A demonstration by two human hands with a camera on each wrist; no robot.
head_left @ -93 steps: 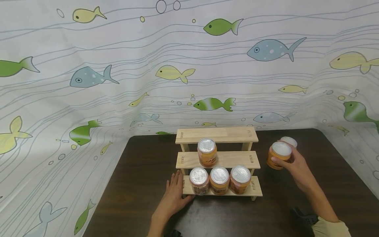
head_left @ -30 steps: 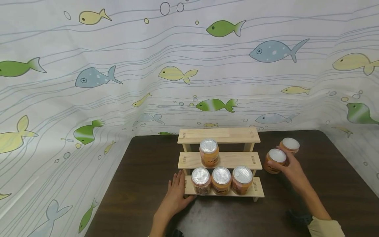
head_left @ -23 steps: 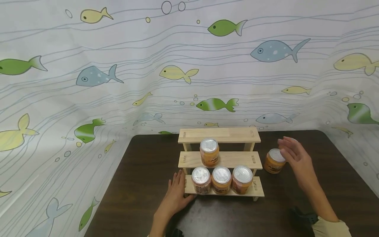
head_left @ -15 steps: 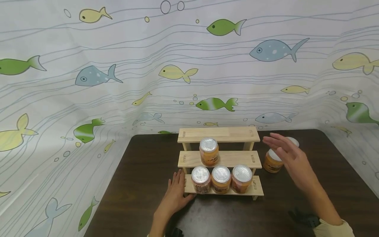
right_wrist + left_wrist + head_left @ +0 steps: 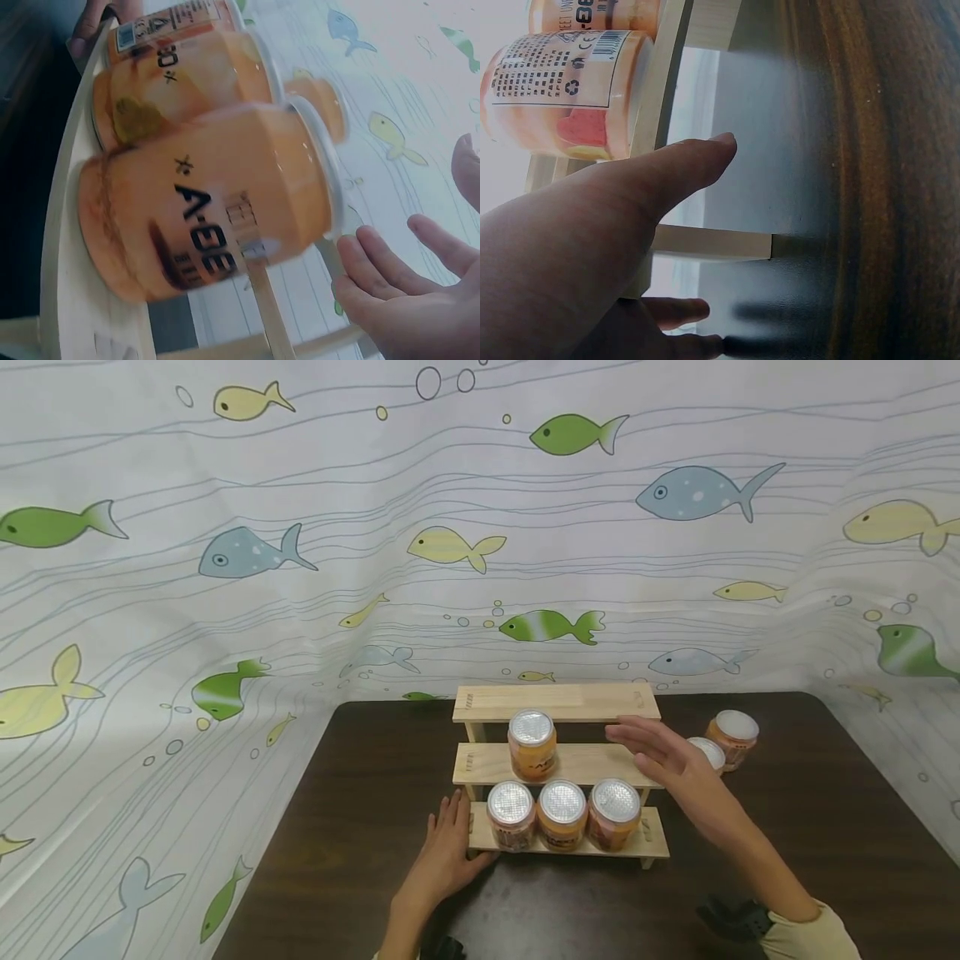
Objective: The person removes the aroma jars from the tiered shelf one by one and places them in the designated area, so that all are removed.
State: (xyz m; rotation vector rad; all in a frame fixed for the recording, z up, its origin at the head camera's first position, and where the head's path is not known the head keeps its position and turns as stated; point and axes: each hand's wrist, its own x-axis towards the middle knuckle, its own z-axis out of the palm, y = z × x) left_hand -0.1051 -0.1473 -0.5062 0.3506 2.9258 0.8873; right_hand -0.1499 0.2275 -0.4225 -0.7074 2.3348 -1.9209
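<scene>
A wooden three-step rack (image 5: 585, 763) carries three lidded orange jars on its bottom step, the right one (image 5: 613, 814) among them, and one jar (image 5: 532, 747) on the middle step. My left hand (image 5: 442, 852) rests against the left end of the bottom step; in the left wrist view its thumb (image 5: 697, 165) lies along the step's edge. My right hand (image 5: 678, 768), fingers extended and holding nothing, hovers by the right end of the middle step. In the right wrist view this hand (image 5: 412, 292) is beside the jars (image 5: 217, 202), apart from them.
Two more jars stand on the dark table (image 5: 337, 793) right of the rack: one at the back (image 5: 732, 737), and a nearer one (image 5: 708, 753) partly hidden by my right hand. Behind the table hangs a white cloth (image 5: 450, 485) printed with fish.
My right hand has let go of a jar, which stands on the table right of the rack, and moved left to the middle step. My left hand has stayed at the rack.
</scene>
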